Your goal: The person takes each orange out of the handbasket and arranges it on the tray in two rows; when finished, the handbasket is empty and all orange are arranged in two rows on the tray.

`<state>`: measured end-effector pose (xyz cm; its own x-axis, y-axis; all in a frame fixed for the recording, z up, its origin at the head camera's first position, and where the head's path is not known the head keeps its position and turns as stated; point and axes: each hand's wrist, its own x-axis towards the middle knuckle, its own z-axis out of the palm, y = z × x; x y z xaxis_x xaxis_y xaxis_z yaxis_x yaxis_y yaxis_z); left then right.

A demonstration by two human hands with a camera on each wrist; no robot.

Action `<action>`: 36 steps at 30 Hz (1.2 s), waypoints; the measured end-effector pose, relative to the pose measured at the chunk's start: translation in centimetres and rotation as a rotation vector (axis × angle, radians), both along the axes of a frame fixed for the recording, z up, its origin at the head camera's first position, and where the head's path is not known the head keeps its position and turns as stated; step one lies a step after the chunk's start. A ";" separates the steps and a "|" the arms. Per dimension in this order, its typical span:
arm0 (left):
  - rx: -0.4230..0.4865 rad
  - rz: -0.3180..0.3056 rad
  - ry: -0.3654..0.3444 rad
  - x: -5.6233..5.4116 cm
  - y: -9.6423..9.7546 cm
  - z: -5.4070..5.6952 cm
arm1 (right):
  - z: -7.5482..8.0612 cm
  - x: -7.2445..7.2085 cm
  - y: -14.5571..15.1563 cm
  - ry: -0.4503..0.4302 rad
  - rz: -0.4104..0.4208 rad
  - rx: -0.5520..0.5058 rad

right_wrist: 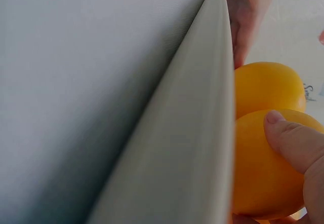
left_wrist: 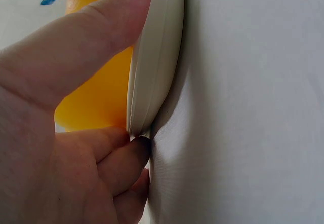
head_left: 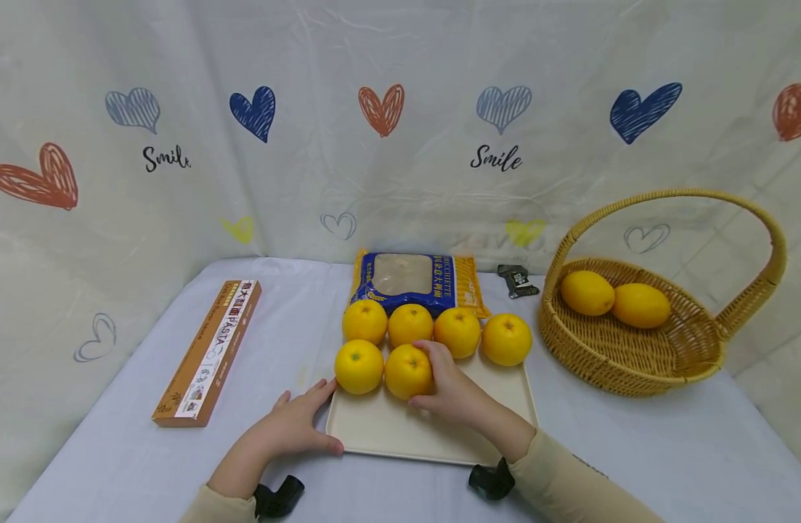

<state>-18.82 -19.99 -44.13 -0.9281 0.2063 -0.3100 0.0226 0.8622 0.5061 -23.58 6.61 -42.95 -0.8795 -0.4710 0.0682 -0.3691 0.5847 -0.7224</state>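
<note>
An orange [head_left: 408, 374] near the middle of the cream tray [head_left: 426, 436] is gripped by my right hand [head_left: 457, 391], thumb on its near side and fingers over its far right. Directly left of it sits another orange [head_left: 359, 367]. Behind these two, several oranges [head_left: 457, 333] form a row along the tray's far part. My left hand [head_left: 289, 427] lies at the tray's left front corner, its fingers extended toward the left edge and the thumb by the front edge. In the left wrist view, fingertips [left_wrist: 132, 155] touch the tray rim [left_wrist: 157, 62].
A wicker basket [head_left: 596, 356] with a tall handle stands at right, holding two yellow oval fruits [head_left: 642, 305]. Behind the tray lies a blue and yellow pasta bag [head_left: 407, 280], with a small black packet [head_left: 518, 281] beside it. A brown pasta box [head_left: 207, 356] lies at left.
</note>
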 end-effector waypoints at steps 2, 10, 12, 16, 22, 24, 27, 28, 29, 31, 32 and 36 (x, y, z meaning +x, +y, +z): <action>0.002 -0.001 0.001 0.0 0.0 0.0 | -0.1 0.0 0.0 0.004 -0.002 0.006; 0.005 0.002 -0.007 0.0 0.1 -0.1 | 1.0 0.6 0.6 0.034 -0.011 0.056; 0.005 -0.001 -0.007 0.0 0.2 -0.1 | 1.7 0.8 1.3 0.085 -0.011 0.075; 0.004 -0.006 -0.002 0.0 0.2 -0.1 | 3.6 1.0 3.4 0.196 -0.023 0.078; 0.013 -0.002 -0.004 0.0 0.1 0.2 | 7.0 -0.3 8.8 0.254 -0.138 -0.037; 0.016 0.000 -0.004 0.0 0.1 0.3 | 8.0 -1.0 11.3 0.258 -0.218 -0.068; 0.017 0.006 -0.005 0.0 0.1 0.4 | 8.9 -2.2 15.2 0.236 -0.327 -0.074; 0.019 0.008 -0.006 0.0 0.1 0.4 | 9.0 -2.7 16.5 0.220 -0.355 -0.056; 0.020 0.010 -0.008 0.0 0.2 0.4 | 9.0 -3.1 17.8 0.207 -0.378 -0.021; 0.023 0.012 -0.009 0.1 0.2 0.5 | 9.1 -4.1 19.9 0.188 -0.397 0.054; 0.026 0.013 -0.010 0.1 0.2 0.5 | 9.2 -4.6 20.9 0.172 -0.398 0.091; 0.026 0.010 -0.001 0.2 0.3 0.6 | 10.0 -6.4 23.2 0.153 -0.380 0.211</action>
